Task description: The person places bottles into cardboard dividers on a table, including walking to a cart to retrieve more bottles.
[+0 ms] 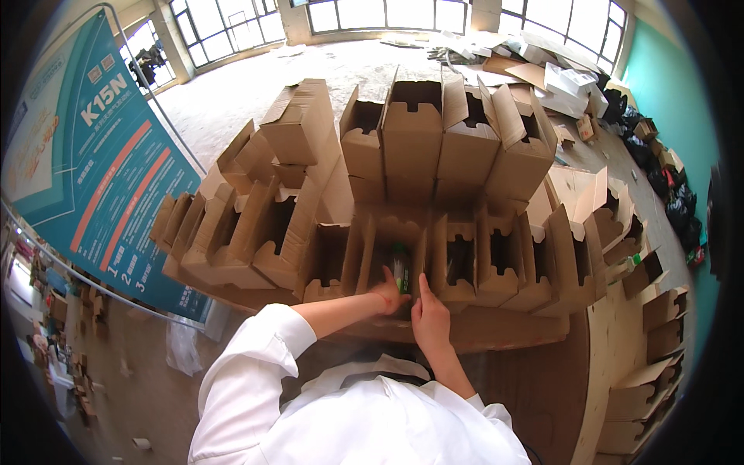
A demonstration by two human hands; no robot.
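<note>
Left hand (387, 293) reaching into an open cardboard box (395, 260), fingers curled at a dark bottle (400, 267) standing inside; grip unclear. Right hand (430, 314) flat and open against the box's front edge, holding nothing. More open boxes (496, 260) lined up alongside on the wooden table (480, 329).

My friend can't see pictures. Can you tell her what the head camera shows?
A person's left hand and right hand hold an open cardboard box with a dark bottle inside, in a row of open boxes. More stand behind.
</note>
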